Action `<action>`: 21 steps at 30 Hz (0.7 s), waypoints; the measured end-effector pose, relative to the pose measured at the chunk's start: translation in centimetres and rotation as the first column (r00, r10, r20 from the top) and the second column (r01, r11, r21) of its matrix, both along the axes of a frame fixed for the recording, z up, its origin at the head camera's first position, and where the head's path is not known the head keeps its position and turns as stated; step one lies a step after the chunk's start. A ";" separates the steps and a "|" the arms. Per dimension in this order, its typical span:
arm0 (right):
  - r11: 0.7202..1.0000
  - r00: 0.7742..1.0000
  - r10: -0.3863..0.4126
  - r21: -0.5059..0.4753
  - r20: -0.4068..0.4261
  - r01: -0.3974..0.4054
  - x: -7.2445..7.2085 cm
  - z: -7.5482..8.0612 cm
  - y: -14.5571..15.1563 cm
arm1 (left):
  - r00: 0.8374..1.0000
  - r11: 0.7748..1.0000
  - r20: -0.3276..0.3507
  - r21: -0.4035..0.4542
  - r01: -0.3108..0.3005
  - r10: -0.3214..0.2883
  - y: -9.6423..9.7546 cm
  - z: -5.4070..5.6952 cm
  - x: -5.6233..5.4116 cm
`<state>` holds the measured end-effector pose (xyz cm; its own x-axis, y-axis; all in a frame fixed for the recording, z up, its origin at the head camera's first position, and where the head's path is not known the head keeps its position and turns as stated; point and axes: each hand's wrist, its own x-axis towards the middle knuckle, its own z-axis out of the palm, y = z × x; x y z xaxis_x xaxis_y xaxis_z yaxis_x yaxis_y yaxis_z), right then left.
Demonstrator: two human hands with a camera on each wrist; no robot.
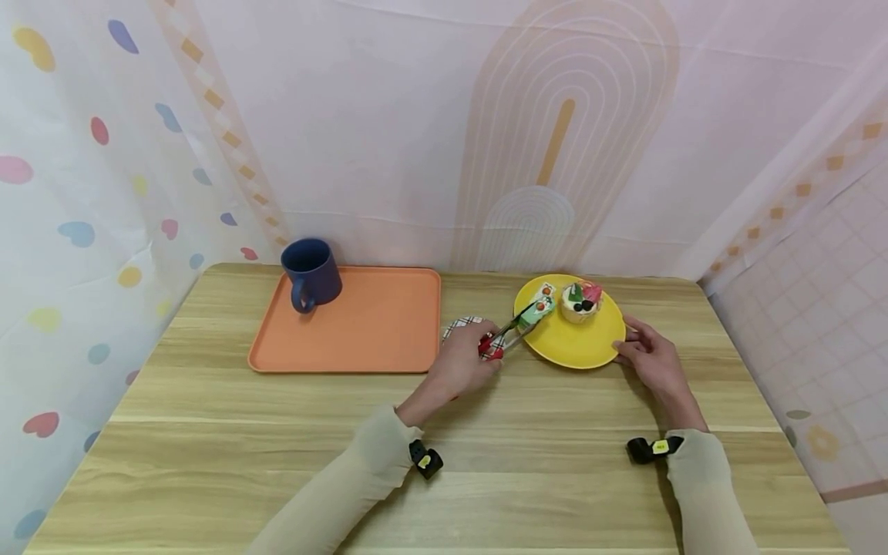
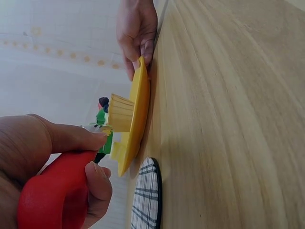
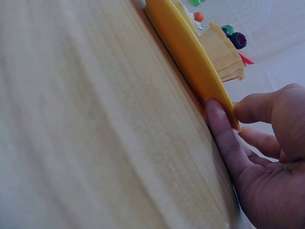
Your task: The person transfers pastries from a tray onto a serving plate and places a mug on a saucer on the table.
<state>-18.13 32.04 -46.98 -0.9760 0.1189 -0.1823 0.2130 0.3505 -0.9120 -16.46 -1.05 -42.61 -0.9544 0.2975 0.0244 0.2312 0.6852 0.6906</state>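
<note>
Yellow plate (image 1: 569, 347) lying between left hand (image 1: 463, 362) and right hand (image 1: 652, 358)

Pale patterned cloth (image 1: 388, 116) is hanging behind the wooden table (image 1: 527, 478). Toward the table's far left corner, an orange tray (image 1: 388, 324) is lying flat. The yellow plate is resting near the far edge, toward the far right corner. The right hand is pinching its right rim nearly closed, thumb above and fingers beneath. The left hand is reaching toward the plate's left rim, its fingers curling round the red handles of a two-armed tool (image 2: 59, 191). A blue mug (image 1: 319, 281) is standing at the tray's far left corner, handle facing the near edge. Under the left hand, a plaid coaster (image 2: 147, 195) is lying between tray and plate. On the plate, a cupcake (image 1: 577, 312) is standing toward the far rim. Left of it, the tool's slim arms are flanking a green-and-white cake piece (image 1: 533, 317); whether they are gripping it, I cannot tell. Just behind, a white piece (image 1: 545, 290) is showing.
</note>
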 end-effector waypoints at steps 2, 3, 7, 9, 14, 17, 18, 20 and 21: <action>1.000 1.000 -0.003 0.001 0.001 0.003 0.0 0.0 0.0 | 1.000 1.000 0.013 0.003 0.006 -0.006 0.2 0.0 0.0; 1.000 1.000 -0.005 0.001 0.000 0.005 -0.1 0.0 0.0 | 1.000 1.000 0.016 0.002 0.011 -0.011 0.3 0.0 0.0; 1.000 1.000 -0.006 0.001 -0.007 0.006 -0.1 0.0 -0.1 | 0.999 1.000 0.042 0.000 0.019 -0.019 0.6 0.0 0.1; 1.000 1.000 -0.005 -0.001 -0.011 0.005 -0.2 0.0 -0.1 | 0.999 1.000 0.044 -0.010 0.023 -0.023 0.8 -0.1 0.1; 1.000 1.000 0.000 -0.004 -0.017 0.000 -0.2 -0.1 -0.1 | 0.998 0.999 0.040 -0.014 0.044 -0.044 1.3 -0.4 -0.1; 1.000 1.000 0.000 -0.003 -0.019 0.000 -0.2 -0.1 -0.1 | 0.997 0.999 0.054 -0.004 0.053 -0.053 1.5 -0.4 -0.2; 1.000 1.000 0.001 -0.003 -0.019 -0.001 -0.2 -0.1 -0.2 | 0.997 0.998 0.059 -0.005 0.055 -0.054 1.6 -0.5 -0.2; 1.000 1.000 0.001 -0.005 -0.019 -0.001 -0.1 -0.1 -0.2 | 0.996 0.998 0.072 -0.004 0.058 -0.058 1.8 -0.4 -0.3; 1.000 1.000 0.001 -0.007 -0.018 -0.001 -0.1 -0.1 -0.2 | 0.995 0.998 0.077 -0.005 0.060 -0.059 1.9 -0.4 -0.3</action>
